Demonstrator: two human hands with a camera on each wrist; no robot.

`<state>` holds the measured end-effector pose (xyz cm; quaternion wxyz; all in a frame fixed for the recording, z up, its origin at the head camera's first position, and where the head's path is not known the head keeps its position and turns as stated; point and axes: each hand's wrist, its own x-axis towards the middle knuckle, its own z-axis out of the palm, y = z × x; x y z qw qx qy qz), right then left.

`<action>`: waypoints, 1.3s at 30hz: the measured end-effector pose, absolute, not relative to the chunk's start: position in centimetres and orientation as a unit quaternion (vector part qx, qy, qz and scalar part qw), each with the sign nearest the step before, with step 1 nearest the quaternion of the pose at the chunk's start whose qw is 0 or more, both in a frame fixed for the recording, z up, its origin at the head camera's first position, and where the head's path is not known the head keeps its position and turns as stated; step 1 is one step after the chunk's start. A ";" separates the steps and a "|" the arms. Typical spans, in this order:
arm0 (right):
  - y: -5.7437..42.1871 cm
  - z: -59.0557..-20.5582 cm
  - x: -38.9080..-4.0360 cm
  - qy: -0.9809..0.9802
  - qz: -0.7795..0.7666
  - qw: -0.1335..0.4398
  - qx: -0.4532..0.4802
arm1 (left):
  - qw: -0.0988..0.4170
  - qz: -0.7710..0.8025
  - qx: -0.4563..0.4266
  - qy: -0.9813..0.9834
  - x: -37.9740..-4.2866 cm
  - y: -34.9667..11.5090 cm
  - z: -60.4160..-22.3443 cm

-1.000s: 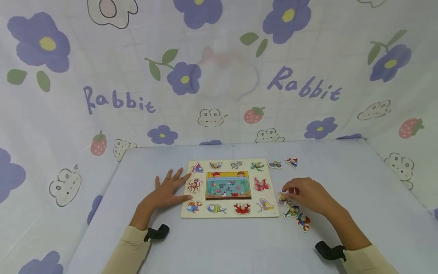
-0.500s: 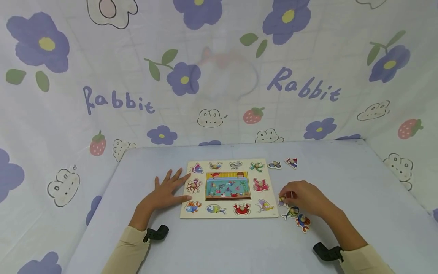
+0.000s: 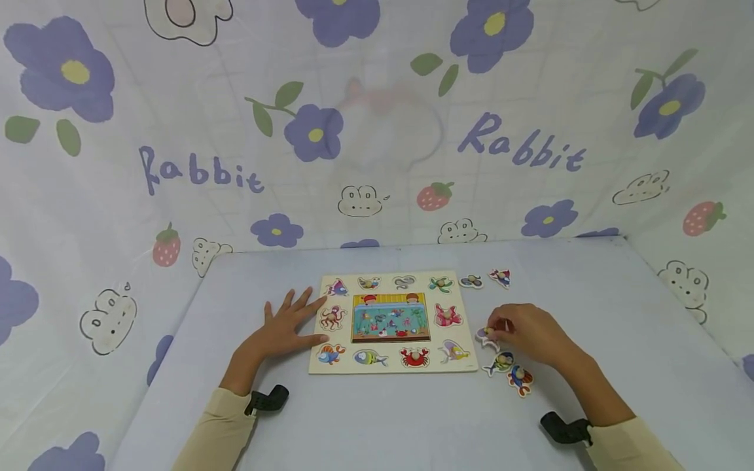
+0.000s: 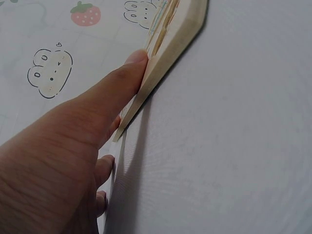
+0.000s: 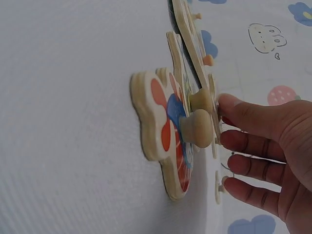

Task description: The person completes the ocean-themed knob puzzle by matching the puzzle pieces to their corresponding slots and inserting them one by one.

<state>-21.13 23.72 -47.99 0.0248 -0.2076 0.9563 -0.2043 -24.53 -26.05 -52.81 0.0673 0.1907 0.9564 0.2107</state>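
Note:
My left hand [image 3: 287, 329] lies with fingers spread at the left edge of a wooden peg puzzle board [image 3: 391, 368]. In the left wrist view its thumb [image 4: 114, 83] touches the board's edge. Just right of the board, my right hand [image 3: 527, 330] pinches a small purple and yellow puzzle piece [image 3: 484, 335] between thumb and fingertips, partly hiding it. Beside it on the table lie a striped fish piece [image 3: 498, 362] and a blue and red piece [image 3: 520, 379] with a round wooden knob [image 5: 199, 127].
Two more knobbed pieces, a rounded one [image 3: 471, 281] and a red and blue fish [image 3: 500, 278], lie beyond the board's upper right corner. Around an aquarium picture [image 3: 391, 318], the board shows several sea animals, among them a knobbed crab [image 3: 415, 357]. A printed curtain [image 3: 394, 216] stands behind the table.
My right hand has shifted slightly left, then back, and the purple and yellow piece has turned a little at its fingertips. My left hand keeps its place on the board.

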 end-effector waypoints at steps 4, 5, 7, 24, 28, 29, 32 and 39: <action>23.9 -47.9 -21.1 0.961 -0.198 0.026 -0.193 | 0.067 0.214 0.191 0.956 -24.5 -26.0 -52.8; 23.9 -47.9 -21.1 0.962 -0.196 0.025 -0.190 | 0.067 0.214 0.190 0.956 -24.5 -26.0 -52.8; 24.0 -47.9 -21.1 0.964 -0.193 0.021 -0.182 | 0.067 0.214 0.190 0.956 -24.5 -26.0 -52.7; 24.4 -48.1 -21.3 0.960 -0.208 0.049 -0.183 | 0.066 0.217 0.192 0.955 -24.5 -25.9 -52.6; 24.4 -48.1 -21.3 0.959 -0.204 0.042 -0.190 | 0.065 0.217 0.191 0.955 -24.5 -26.0 -52.7; 24.5 -48.1 -21.3 0.960 -0.201 0.039 -0.190 | 0.065 0.217 0.191 0.955 -24.5 -26.0 -52.8; 24.5 -48.1 -21.3 0.962 -0.194 0.029 -0.190 | 0.067 0.215 0.191 0.956 -24.5 -26.0 -52.8; 24.2 -47.6 -21.1 0.961 -0.193 0.013 -0.196 | 0.069 0.215 0.190 0.956 -24.4 -25.9 -52.5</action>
